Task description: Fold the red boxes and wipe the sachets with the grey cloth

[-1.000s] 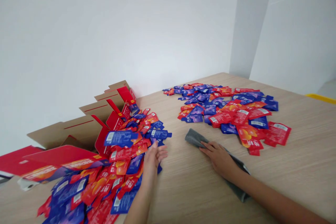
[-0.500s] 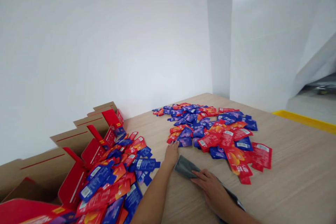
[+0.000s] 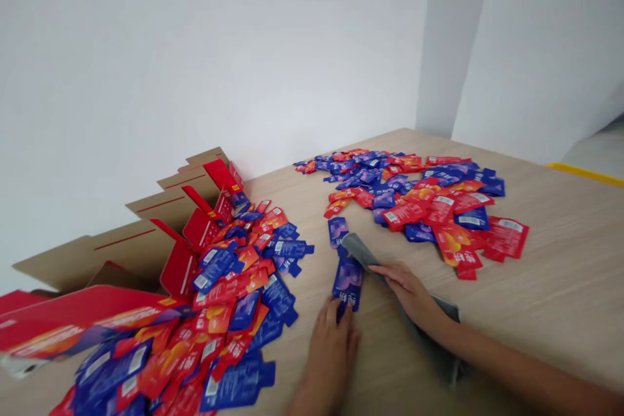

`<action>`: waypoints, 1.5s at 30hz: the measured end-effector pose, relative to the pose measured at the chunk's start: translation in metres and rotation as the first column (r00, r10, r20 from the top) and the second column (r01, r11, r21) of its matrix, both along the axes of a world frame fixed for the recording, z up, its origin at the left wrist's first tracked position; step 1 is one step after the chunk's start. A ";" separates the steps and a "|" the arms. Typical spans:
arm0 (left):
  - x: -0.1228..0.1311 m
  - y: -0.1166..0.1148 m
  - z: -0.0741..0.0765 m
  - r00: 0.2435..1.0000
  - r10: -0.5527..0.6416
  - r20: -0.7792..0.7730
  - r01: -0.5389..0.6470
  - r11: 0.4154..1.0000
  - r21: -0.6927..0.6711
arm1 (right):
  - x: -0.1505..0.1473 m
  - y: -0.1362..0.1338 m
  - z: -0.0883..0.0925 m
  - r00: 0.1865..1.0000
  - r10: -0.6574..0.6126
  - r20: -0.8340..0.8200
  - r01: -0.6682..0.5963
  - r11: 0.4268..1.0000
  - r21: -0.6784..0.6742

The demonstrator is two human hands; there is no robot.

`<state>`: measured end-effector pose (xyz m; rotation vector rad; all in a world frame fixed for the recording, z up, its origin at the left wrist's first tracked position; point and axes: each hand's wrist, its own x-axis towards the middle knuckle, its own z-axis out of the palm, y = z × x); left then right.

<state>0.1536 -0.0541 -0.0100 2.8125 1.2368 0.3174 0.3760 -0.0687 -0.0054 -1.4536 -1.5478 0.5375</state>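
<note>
My left hand (image 3: pixel 331 346) is low in the middle of the view, its fingers closed at the near end of a blue sachet (image 3: pixel 348 278) that lies on the table. Just beyond it, a second blue sachet (image 3: pixel 337 231) lies flat, partly under the cloth. My right hand (image 3: pixel 408 291) grips a grey cloth (image 3: pixel 361 251) between thumb and fingers. One end of that cloth touches the blue sachets; the rest trails back under my right forearm.
Red and blue sachets are spread in a pile (image 3: pixel 441 209) on the right of the wooden table (image 3: pixel 546 299). Another heap (image 3: pixel 238 296) lies on the left, against open red-and-brown cartons (image 3: pixel 178 270). A white wall (image 3: pixel 273 65) stands behind.
My left hand has drawn back toward me from the edge of the right pile, with a blue sachet at its fingers. The cloth under my right hand now reaches the blue sachets. The view has shifted.
</note>
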 end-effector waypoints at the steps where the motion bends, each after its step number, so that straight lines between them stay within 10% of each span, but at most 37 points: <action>1: -0.007 -0.010 -0.003 1.000 -0.019 0.009 0.019 1.000 -0.009 | -0.015 -0.007 0.005 0.994 0.084 0.072 -0.085 0.996 0.001; 7: -0.029 -0.029 -0.011 0.992 -0.122 0.036 0.121 0.992 0.024 | -0.072 -0.024 0.015 0.795 0.446 0.411 -0.398 0.895 -0.201; 18: -0.014 -0.022 0.000 0.995 0.084 0.046 -0.083 0.996 -0.028 | 0.027 0.039 -0.009 0.974 0.089 0.210 -0.071 0.993 -0.092; 27: 0.027 0.027 0.021 0.984 0.079 0.159 -0.055 0.987 -0.151 | -0.023 -0.016 0.042 0.997 0.082 0.006 -0.082 0.994 0.077; 30: 0.027 0.023 0.018 0.879 0.225 0.420 0.031 0.853 -0.522 | -0.050 -0.028 0.046 0.938 0.249 0.240 -0.274 0.959 0.078; 33: 0.024 0.010 0.006 0.780 0.478 0.405 0.104 0.539 -0.836 | -0.065 -0.021 0.032 0.835 0.350 0.426 -0.323 0.937 -0.137; 36: 0.012 0.000 0.000 0.747 0.596 0.295 0.139 0.294 -0.946 | -0.055 -0.003 0.014 0.789 0.325 0.522 -0.239 0.944 -0.227; 38: -0.003 -0.001 0.006 0.708 0.649 0.278 0.158 0.237 -0.958 | -0.037 0.009 0.006 0.770 0.258 0.583 -0.164 0.964 -0.209; 40: -0.024 0.003 0.021 0.584 0.747 0.319 0.157 0.281 -0.947 | -0.016 0.016 0.000 0.755 0.189 0.628 -0.103 0.980 -0.170; 45: -0.066 0.021 0.060 -0.104 0.731 0.674 0.105 0.682 -0.724 | 0.010 0.013 -0.001 0.804 0.092 0.588 -0.082 0.996 -0.044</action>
